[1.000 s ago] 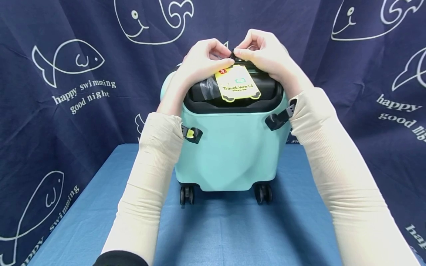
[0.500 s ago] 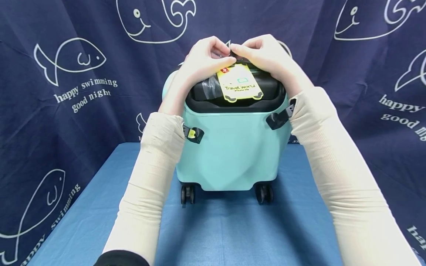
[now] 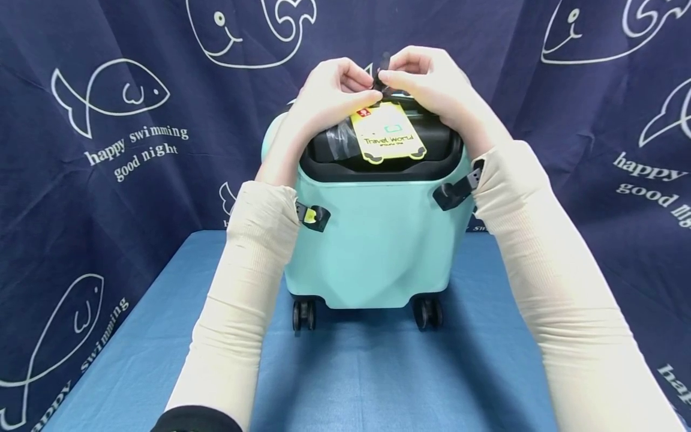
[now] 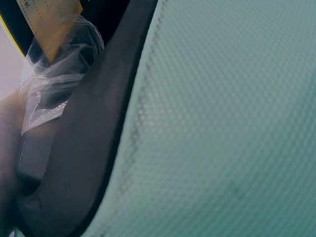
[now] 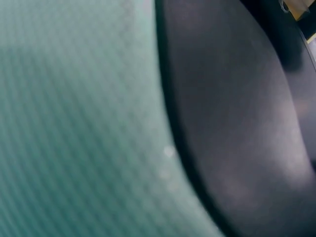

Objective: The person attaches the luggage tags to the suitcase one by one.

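A mint-green suitcase (image 3: 372,246) stands upright on its wheels, its black top recess facing me. Over the black handle (image 3: 437,135) lies a yellow-edged luggage tag (image 3: 388,133) printed "Travel World". My left hand (image 3: 329,99) pinches the tag's thin black strap (image 3: 380,79) between thumb and fingers, just above the tag. From the other side, my right hand (image 3: 437,81) pinches the same strap slightly higher, with a dark end poking up by its fingertips. Clear plastic wrap (image 4: 64,74) covers part of the handle in the left wrist view. Both wrist views mostly show the textured shell.
Blue cloth (image 3: 345,372) covers the table under the suitcase. A dark blue curtain (image 3: 135,210) with white fish and whale drawings hangs behind and at both sides. Black wrist straps (image 3: 315,217) sit at the sleeve cuffs, close against the suitcase front.
My right hand dipped slightly, its fingertips closing over the strap, then rose again, and more of the strap's dark end shows above. The left hand stays nearly in place; the suitcase has not moved.
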`<state>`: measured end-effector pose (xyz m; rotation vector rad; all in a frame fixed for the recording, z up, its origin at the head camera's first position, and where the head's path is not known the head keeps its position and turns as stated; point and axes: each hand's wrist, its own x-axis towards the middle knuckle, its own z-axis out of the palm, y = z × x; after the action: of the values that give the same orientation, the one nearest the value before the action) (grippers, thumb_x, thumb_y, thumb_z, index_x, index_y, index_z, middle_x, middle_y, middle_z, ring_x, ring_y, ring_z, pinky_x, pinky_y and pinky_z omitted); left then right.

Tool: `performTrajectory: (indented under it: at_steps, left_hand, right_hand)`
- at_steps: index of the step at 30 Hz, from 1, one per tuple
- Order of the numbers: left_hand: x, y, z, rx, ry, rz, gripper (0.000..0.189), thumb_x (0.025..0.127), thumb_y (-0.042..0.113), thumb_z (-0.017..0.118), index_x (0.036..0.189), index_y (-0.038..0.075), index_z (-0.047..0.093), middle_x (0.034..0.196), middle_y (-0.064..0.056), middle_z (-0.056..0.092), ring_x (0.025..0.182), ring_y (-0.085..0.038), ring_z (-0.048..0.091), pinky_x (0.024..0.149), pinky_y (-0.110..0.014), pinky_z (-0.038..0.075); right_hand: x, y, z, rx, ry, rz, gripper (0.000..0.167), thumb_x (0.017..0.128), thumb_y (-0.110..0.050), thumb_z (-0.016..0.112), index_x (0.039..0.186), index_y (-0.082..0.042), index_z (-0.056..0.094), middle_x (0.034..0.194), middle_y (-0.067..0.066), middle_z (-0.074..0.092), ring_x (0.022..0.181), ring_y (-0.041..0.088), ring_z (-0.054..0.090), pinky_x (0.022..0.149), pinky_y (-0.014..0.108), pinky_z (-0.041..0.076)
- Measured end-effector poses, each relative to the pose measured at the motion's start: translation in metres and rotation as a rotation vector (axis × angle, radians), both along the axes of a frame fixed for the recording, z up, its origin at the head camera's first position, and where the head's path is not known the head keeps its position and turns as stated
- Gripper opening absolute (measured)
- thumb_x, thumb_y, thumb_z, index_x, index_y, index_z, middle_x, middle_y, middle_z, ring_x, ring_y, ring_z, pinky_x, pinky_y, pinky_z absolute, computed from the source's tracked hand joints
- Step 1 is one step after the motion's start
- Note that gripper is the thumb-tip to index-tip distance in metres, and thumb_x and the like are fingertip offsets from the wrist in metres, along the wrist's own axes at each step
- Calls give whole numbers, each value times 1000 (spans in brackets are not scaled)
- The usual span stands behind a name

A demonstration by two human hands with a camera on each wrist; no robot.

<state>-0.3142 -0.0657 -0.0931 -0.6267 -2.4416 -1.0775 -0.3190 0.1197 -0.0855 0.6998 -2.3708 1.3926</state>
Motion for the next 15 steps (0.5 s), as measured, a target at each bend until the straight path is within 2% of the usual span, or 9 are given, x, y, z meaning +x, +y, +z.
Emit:
performTrajectory:
  at_steps: [11, 15]
  left_hand:
    - [1, 2, 0, -21, 25, 14, 35, 82, 33, 70, 106, 9, 63, 103, -1, 67, 89, -6, 62, 82, -15, 45]
    - [0, 2, -2, -4, 42, 2, 33, 82, 31, 70, 104, 8, 61, 101, -1, 65, 89, -7, 62, 82, -15, 46]
  right_hand:
    - [1, -1, 1, 6, -14, -11, 12, 88, -29, 65, 88, -20, 57, 78, -15, 67, 78, 2, 61, 73, 16, 38]
    - [-1, -1, -1, -23, -14, 18, 12, 88, -26, 65, 89, -17, 57, 78, -13, 67, 78, 3, 61, 73, 15, 41]
